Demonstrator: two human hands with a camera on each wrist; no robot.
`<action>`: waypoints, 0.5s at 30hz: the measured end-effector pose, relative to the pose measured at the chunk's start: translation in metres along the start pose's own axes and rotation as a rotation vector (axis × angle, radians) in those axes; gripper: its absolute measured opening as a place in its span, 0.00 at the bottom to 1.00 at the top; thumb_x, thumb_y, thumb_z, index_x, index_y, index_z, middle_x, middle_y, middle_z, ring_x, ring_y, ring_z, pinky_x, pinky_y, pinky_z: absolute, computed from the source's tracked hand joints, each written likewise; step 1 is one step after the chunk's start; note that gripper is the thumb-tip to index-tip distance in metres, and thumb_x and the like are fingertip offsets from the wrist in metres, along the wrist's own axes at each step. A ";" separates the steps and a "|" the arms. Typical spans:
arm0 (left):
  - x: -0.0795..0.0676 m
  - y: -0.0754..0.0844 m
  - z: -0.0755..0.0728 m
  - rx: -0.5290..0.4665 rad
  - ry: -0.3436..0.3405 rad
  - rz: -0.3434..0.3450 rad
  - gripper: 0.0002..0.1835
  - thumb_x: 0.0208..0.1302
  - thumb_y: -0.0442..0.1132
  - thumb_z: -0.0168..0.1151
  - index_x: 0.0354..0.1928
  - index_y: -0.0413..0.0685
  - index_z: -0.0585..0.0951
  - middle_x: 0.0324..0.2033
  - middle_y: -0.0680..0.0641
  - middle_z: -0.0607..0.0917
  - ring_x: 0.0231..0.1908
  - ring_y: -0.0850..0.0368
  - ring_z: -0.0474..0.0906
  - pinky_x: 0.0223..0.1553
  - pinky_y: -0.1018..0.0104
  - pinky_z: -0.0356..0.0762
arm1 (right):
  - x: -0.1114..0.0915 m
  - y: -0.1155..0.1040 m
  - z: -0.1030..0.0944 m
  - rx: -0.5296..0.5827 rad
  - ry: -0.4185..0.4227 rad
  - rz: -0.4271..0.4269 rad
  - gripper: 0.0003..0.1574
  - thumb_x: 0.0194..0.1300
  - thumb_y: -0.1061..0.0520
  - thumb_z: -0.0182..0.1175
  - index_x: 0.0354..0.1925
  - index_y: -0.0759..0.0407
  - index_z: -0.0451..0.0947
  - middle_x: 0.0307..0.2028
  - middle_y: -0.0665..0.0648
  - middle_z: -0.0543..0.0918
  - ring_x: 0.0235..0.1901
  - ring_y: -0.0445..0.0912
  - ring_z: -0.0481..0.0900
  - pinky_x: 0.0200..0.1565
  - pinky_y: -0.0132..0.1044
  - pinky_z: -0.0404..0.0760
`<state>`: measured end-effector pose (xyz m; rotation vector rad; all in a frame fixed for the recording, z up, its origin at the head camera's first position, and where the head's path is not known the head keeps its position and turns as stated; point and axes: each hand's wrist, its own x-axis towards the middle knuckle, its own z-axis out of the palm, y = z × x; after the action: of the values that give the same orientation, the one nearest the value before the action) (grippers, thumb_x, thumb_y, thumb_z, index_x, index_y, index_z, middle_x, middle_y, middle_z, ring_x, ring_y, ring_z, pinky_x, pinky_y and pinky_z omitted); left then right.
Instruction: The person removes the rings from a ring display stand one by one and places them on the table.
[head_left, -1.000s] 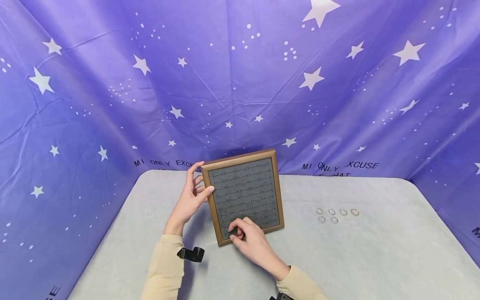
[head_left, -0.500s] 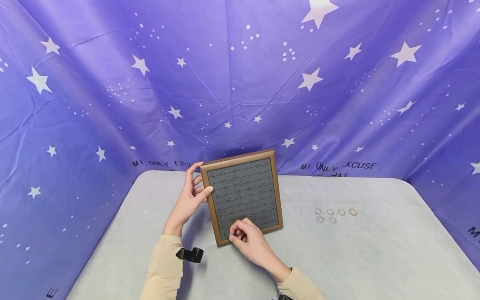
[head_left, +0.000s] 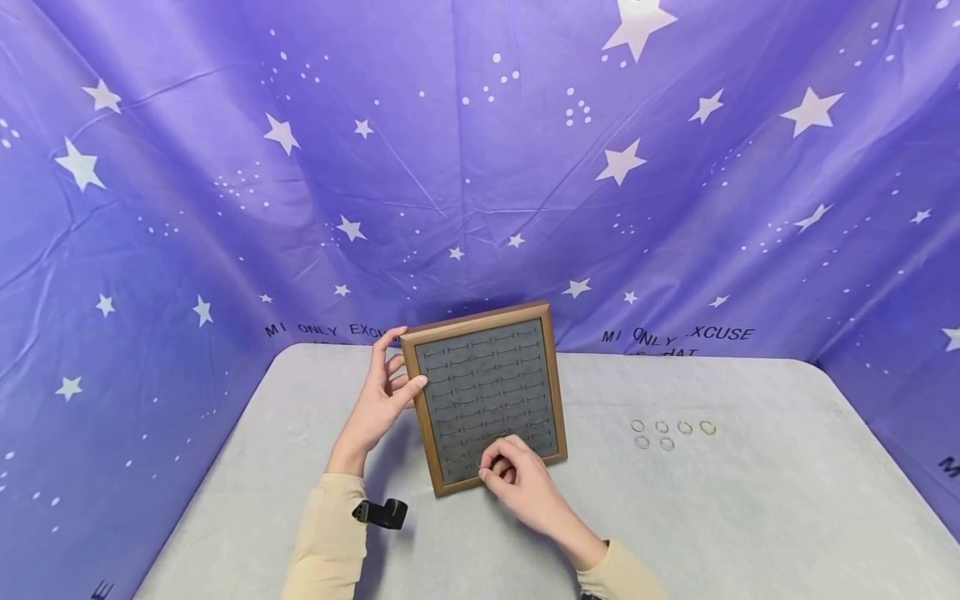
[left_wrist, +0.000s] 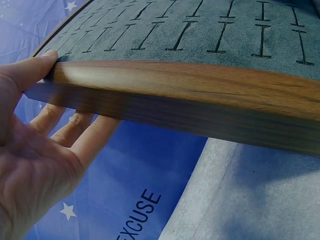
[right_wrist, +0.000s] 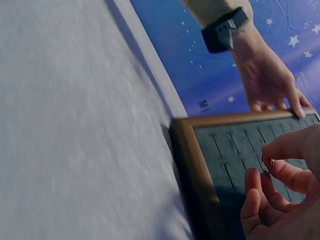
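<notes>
A wood-framed ring display tray (head_left: 557, 392) with a dark grey slotted pad leans upright, tilted, on the table. My left hand (head_left: 380, 404) grips its left side, thumb on the front of the frame and fingers behind; the left wrist view shows the thumb (left_wrist: 42, 62) over the wooden edge. Low in front of the pad, my right hand (head_left: 521, 483) pinches a small ring (right_wrist: 267, 167) between thumb and fingers, close to the lower slots. Part of the bottom rows is hidden behind this hand.
Several thin rings (head_left: 702, 427) lie in two rows on the grey table (head_left: 712, 517), right of the tray. A purple star-patterned cloth (head_left: 480, 167) hangs behind and at both sides. A black camera (head_left: 382, 513) is strapped to the left wrist.
My right hand has moved a little to the right along the bottom of the pad, away from the lower left corner, still pinching the ring. The left hand and tray stay put.
</notes>
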<state>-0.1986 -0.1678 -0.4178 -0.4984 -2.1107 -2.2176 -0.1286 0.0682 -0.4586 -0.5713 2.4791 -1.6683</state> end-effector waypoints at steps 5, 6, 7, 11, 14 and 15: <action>0.000 0.000 0.000 -0.001 0.001 0.004 0.39 0.67 0.28 0.58 0.72 0.61 0.51 0.55 0.34 0.73 0.44 0.48 0.82 0.35 0.52 0.83 | -0.001 0.014 -0.015 -0.023 0.057 -0.012 0.06 0.63 0.65 0.63 0.32 0.57 0.77 0.35 0.54 0.72 0.30 0.41 0.72 0.31 0.29 0.74; 0.000 0.000 0.000 -0.002 0.000 0.005 0.39 0.67 0.28 0.57 0.72 0.61 0.51 0.55 0.34 0.73 0.44 0.48 0.81 0.35 0.52 0.83 | -0.001 0.015 -0.018 -0.025 0.066 -0.015 0.06 0.63 0.65 0.63 0.31 0.56 0.76 0.35 0.54 0.72 0.30 0.41 0.72 0.30 0.29 0.74; 0.000 0.000 0.000 -0.001 -0.001 0.005 0.39 0.68 0.28 0.57 0.72 0.61 0.51 0.55 0.34 0.73 0.44 0.47 0.81 0.35 0.52 0.83 | -0.001 0.015 -0.020 -0.026 0.072 -0.017 0.06 0.63 0.65 0.63 0.31 0.56 0.76 0.35 0.54 0.72 0.30 0.41 0.72 0.30 0.29 0.74; 0.000 -0.001 0.000 0.005 -0.002 -0.001 0.39 0.68 0.28 0.58 0.72 0.61 0.51 0.55 0.34 0.72 0.45 0.48 0.81 0.35 0.53 0.83 | -0.003 0.016 -0.030 -0.026 0.087 -0.014 0.06 0.63 0.66 0.63 0.31 0.58 0.76 0.34 0.55 0.72 0.30 0.42 0.72 0.30 0.29 0.73; -0.001 -0.002 0.000 0.010 0.002 -0.005 0.39 0.67 0.28 0.58 0.72 0.62 0.51 0.55 0.34 0.73 0.44 0.48 0.82 0.35 0.53 0.83 | -0.004 0.016 -0.037 -0.027 0.095 -0.008 0.05 0.62 0.67 0.62 0.32 0.60 0.76 0.34 0.55 0.71 0.29 0.42 0.72 0.29 0.29 0.73; 0.000 -0.002 0.000 0.010 0.003 -0.004 0.39 0.67 0.28 0.58 0.72 0.62 0.51 0.55 0.34 0.73 0.44 0.48 0.82 0.35 0.53 0.83 | -0.004 0.016 -0.038 -0.030 0.100 -0.006 0.05 0.62 0.67 0.62 0.32 0.60 0.76 0.34 0.56 0.71 0.29 0.42 0.72 0.29 0.29 0.73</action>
<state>-0.1986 -0.1676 -0.4197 -0.4910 -2.1215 -2.2075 -0.1400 0.1086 -0.4589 -0.5106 2.5780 -1.7044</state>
